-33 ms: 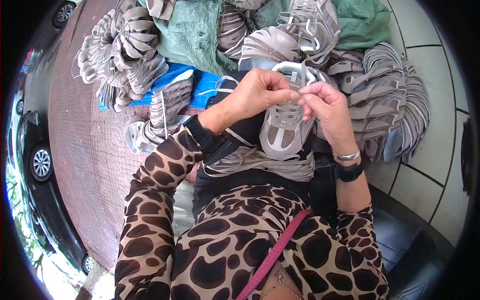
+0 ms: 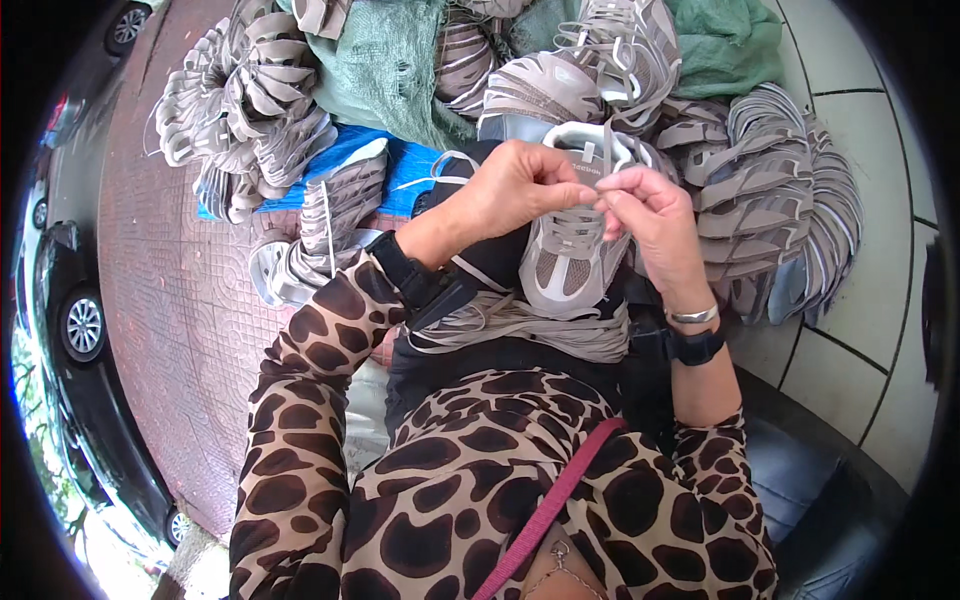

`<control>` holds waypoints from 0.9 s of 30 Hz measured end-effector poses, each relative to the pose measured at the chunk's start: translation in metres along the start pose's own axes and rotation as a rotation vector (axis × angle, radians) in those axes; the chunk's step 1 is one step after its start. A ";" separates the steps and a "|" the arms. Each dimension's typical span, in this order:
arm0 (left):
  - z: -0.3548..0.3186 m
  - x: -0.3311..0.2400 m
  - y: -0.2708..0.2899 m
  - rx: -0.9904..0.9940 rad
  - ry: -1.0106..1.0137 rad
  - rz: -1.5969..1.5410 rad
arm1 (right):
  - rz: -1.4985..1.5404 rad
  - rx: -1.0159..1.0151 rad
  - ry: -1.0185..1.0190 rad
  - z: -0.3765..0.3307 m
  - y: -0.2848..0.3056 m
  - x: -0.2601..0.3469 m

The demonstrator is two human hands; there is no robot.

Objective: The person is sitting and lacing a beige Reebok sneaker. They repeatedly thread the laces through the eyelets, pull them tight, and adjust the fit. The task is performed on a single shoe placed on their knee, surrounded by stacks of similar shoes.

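A grey-beige sneaker upper rests over my lap, its toe toward me. Above its tongue, my left hand is closed in a pinch between thumb and forefinger. Its fingertips meet those of my right hand, which is pinched as well. A pale shoelace rises from between the fingertips toward the collar; the bit inside the pinch is mostly hidden. Lacing crosses the front of the upper below my fingers. Across my lap lies a thick bundle of loose laces.
Stacked uppers lean at the right, with more piles at the far left. Laced uppers sit straight ahead beside green woven sacks. A smaller stack stands by a blue sheet. Parked cars line the left.
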State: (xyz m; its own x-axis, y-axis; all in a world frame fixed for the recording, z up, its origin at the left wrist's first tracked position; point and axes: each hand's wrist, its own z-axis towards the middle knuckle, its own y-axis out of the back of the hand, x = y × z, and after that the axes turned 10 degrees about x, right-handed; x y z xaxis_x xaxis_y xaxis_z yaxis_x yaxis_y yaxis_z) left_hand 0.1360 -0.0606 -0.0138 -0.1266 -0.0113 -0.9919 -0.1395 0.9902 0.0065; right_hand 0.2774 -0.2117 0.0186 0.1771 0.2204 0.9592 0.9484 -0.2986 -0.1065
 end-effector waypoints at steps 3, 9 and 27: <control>0.001 0.009 -0.002 0.048 -0.021 -0.059 | -0.116 0.029 0.108 -0.002 -0.005 -0.012; 0.003 0.013 0.004 -0.052 0.013 0.066 | -0.234 -0.117 0.234 0.005 0.005 -0.008; -0.011 0.025 -0.019 -0.284 0.010 0.801 | 0.381 0.106 -0.256 -0.030 -0.035 -0.020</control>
State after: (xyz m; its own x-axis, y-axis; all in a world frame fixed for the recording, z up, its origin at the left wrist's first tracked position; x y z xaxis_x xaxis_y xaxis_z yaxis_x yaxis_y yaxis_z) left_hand 0.1249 -0.0808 -0.0371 -0.3009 0.6754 -0.6732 -0.2449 0.6275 0.7391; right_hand 0.2332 -0.2337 0.0108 0.5644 0.3397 0.7524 0.8225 -0.3090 -0.4775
